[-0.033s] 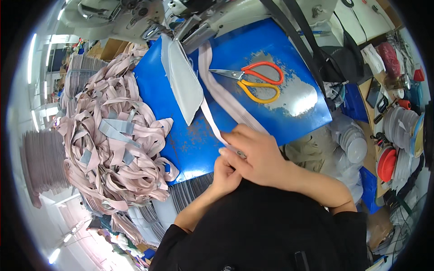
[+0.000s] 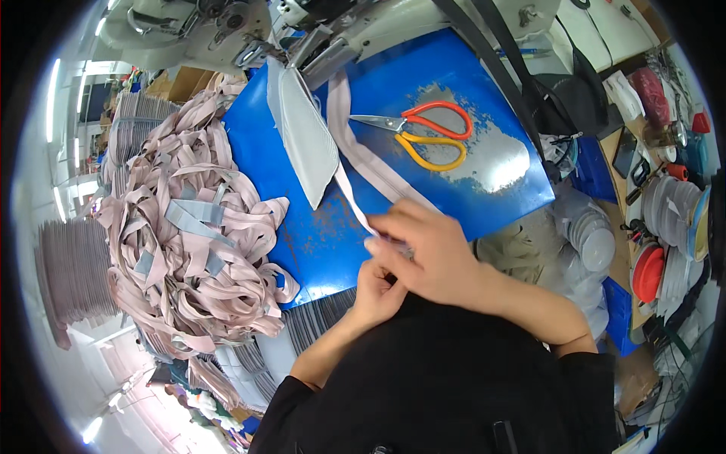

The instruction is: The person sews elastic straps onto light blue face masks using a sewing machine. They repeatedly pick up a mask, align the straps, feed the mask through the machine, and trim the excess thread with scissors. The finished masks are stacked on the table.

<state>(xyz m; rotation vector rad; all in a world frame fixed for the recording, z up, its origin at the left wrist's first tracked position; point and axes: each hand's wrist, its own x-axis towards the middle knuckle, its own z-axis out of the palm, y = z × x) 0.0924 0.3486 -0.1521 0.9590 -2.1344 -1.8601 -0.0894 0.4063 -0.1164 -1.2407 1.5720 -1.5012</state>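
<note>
A pink zipper tape (image 2: 383,176) comes down from under the sewing machine (image 2: 302,49) and runs across the blue work surface (image 2: 318,257) to my right hand (image 2: 435,253). The right fingers are closed on the tape, and a small metallic bit shows between them, too blurred to name. Just below, close against it, my left hand (image 2: 378,291) is closed with fingers curled; what it holds, if anything, is hidden. A narrow pink strip (image 2: 351,198) leads from the pointed grey fabric piece (image 2: 306,144) to the right fingers. Scissors (image 2: 423,135) with red and yellow handles lie partly spread beyond the tape.
On the left rises a large tangled heap of pink zipper tape (image 2: 189,250), with stacked grey strips (image 2: 72,261) behind it. Black straps (image 2: 514,68) hang at the far right. Right of the surface are plastic-wrapped rolls (image 2: 594,246) and a cluttered shelf with a red spool (image 2: 648,274).
My right hand has shifted slightly upward and its fingers have moved a little. The tape beyond it has slid slightly left. The left hand is almost unchanged.
</note>
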